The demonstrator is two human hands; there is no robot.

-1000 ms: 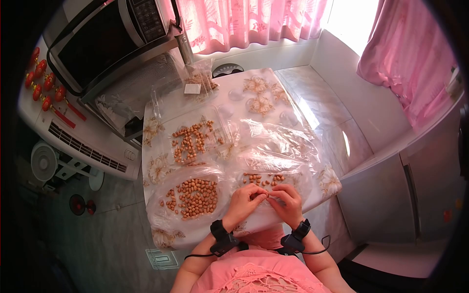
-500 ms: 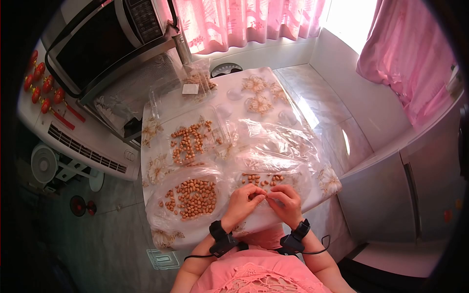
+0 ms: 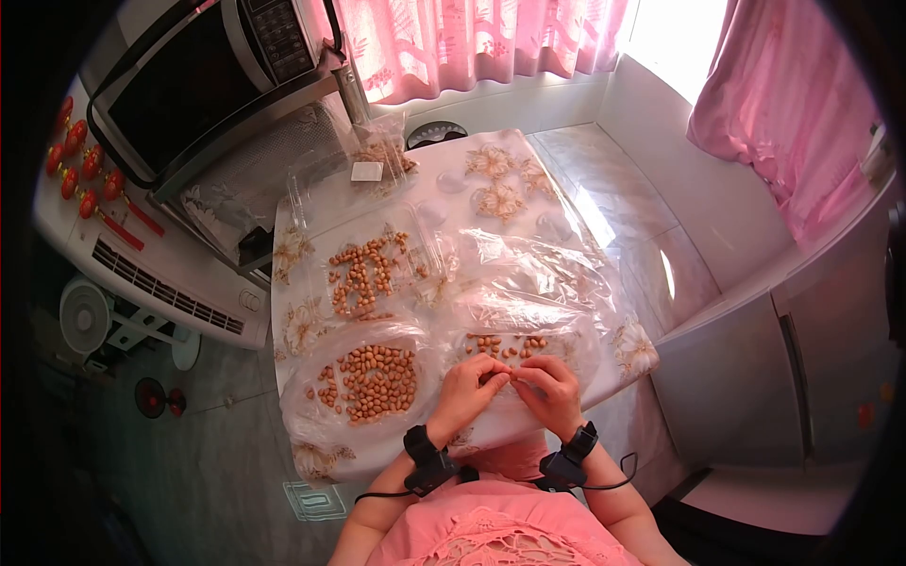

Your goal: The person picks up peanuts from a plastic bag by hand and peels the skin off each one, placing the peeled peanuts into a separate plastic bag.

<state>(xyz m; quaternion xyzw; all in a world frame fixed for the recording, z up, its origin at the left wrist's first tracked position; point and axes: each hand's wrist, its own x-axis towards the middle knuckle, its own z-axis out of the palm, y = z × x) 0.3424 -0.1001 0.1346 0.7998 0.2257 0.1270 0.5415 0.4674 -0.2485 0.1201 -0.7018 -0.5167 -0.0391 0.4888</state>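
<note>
"What are the hands doing in the head view?"

"The left hand (image 3: 552, 394) and right hand (image 3: 462, 398) are meeting at the fingertips, each grip pinching narrow; I can't tell what they're holding."

"And the nuts (image 3: 382, 379)?"

"They're lying in groups on the worktop (image 3: 630, 363), one just beyond the fingers."

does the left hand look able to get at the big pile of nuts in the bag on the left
Probably yes: the left hand is right beside the nuts, and the plastic bag seems open above them.
</note>
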